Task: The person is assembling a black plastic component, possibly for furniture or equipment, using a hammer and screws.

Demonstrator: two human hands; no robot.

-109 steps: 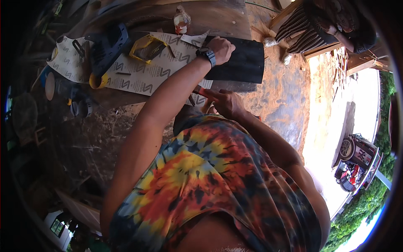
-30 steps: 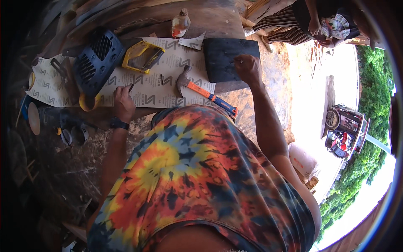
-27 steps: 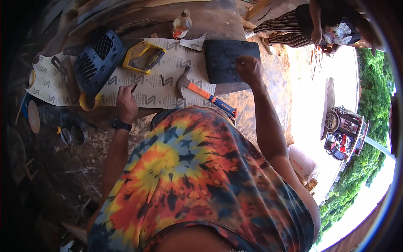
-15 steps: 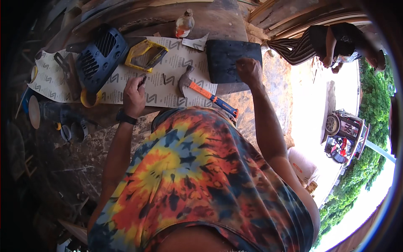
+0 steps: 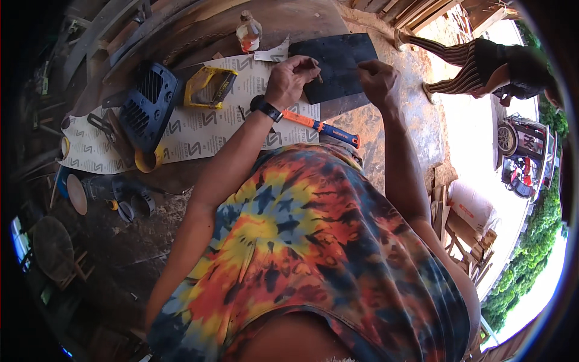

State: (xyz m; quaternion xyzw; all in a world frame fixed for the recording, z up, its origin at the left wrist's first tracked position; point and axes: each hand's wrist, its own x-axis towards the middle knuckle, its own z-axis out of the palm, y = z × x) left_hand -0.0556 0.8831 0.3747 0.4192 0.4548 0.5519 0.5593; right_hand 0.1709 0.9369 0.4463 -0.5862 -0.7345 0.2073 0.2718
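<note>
My left hand [image 5: 291,82], with a dark wristwatch [image 5: 266,108] on its wrist, is above the left part of a flat black sheet [image 5: 335,67]. Its thumb and fingers pinch together at a small thin thing too small to name. At the sheet's right edge, my right hand [image 5: 381,84] is curled closed; whatever is in it is hidden. A claw hammer [image 5: 319,127] with an orange and blue handle lies just below the black sheet, its head covered by my left wrist. Under the tools spreads a pale printed sheet [image 5: 199,130].
Left on the bench lie a yellow-handled saw [image 5: 209,88], a dark blue slotted panel [image 5: 146,107] and a yellow ring [image 5: 148,160]. A glass bottle [image 5: 248,33] stands behind a torn paper piece [image 5: 275,50]. Another person [image 5: 482,72] stands at right, near wood scraps [image 5: 482,244].
My left hand has moved right, from the printed sheet to above the black sheet. My right hand stays closed by its right edge. The view has shifted, and the other person's legs are now apart.
</note>
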